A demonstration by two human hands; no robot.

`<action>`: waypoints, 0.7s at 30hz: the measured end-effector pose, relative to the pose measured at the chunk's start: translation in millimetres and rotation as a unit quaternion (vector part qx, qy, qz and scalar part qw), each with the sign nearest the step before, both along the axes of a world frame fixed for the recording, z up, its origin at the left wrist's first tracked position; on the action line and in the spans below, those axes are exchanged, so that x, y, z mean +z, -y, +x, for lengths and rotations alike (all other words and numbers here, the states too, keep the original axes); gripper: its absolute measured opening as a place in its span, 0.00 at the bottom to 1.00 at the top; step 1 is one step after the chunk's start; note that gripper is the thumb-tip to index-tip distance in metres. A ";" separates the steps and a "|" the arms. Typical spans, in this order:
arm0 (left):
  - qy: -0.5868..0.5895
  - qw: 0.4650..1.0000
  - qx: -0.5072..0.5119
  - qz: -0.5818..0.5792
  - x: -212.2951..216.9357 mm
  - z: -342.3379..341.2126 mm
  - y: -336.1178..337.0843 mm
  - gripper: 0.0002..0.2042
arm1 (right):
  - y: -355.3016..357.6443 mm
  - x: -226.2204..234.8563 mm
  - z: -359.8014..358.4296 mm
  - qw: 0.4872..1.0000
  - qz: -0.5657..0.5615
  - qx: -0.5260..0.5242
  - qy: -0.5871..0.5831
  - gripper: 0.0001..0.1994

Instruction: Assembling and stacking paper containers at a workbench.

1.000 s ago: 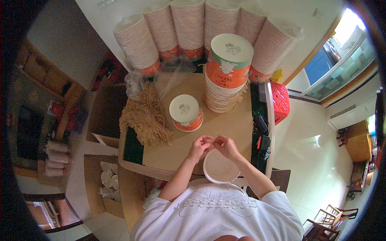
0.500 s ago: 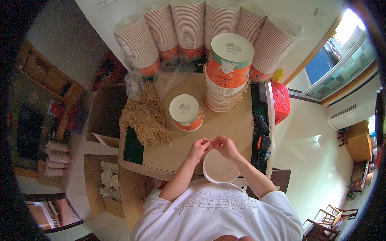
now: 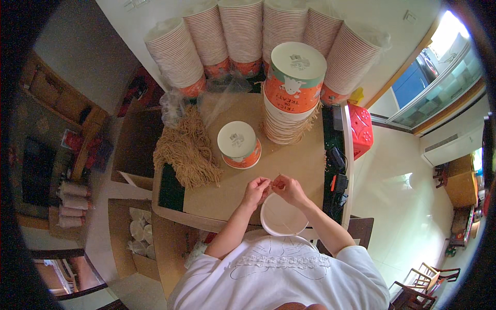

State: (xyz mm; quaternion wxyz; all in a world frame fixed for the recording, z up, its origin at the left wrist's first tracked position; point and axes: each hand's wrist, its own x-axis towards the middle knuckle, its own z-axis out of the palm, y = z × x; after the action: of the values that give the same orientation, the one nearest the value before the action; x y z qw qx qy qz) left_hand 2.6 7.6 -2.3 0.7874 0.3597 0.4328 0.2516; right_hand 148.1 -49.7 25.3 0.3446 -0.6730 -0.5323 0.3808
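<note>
Both hands meet over the near edge of the table [image 3: 289, 160], fingertips together. The left hand [image 3: 256, 190] and the right hand [image 3: 289, 189] seem to pinch one thin tan string [image 3: 277, 179] between them, just above an open white paper bucket [image 3: 284, 216] that stands in front of the person's body. I judge the step in hand is fixing this string as a handle on the bucket; the next move calls for fine finger work at the rim. The string is too thin to follow, and any hole in the rim is not visible. The pile of tan strings [image 3: 188, 150] lies well to the left, beside one upturned orange bucket [image 3: 238, 144].
</note>
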 end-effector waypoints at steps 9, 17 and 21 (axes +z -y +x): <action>-0.019 1.000 -0.002 0.015 2.6 1.8 1.1 0.03 | 0.5 -2.4 -1.0 0.998 -0.011 0.020 0.058 0.07; -0.021 1.000 -0.011 0.009 -1.1 1.4 2.2 0.03 | 0.3 -5.2 -1.0 0.997 -0.023 0.021 0.064 0.07; -0.010 1.000 -0.013 0.001 -6.4 0.3 1.3 0.03 | 0.5 -5.1 -1.4 0.998 0.010 0.027 0.062 0.07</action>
State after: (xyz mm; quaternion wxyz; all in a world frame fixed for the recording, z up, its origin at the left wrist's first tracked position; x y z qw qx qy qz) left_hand 2.9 6.3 -8.7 0.7860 0.3686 0.4358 0.2375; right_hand 146.7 -50.2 20.2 0.3071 -0.6773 -0.5743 0.3422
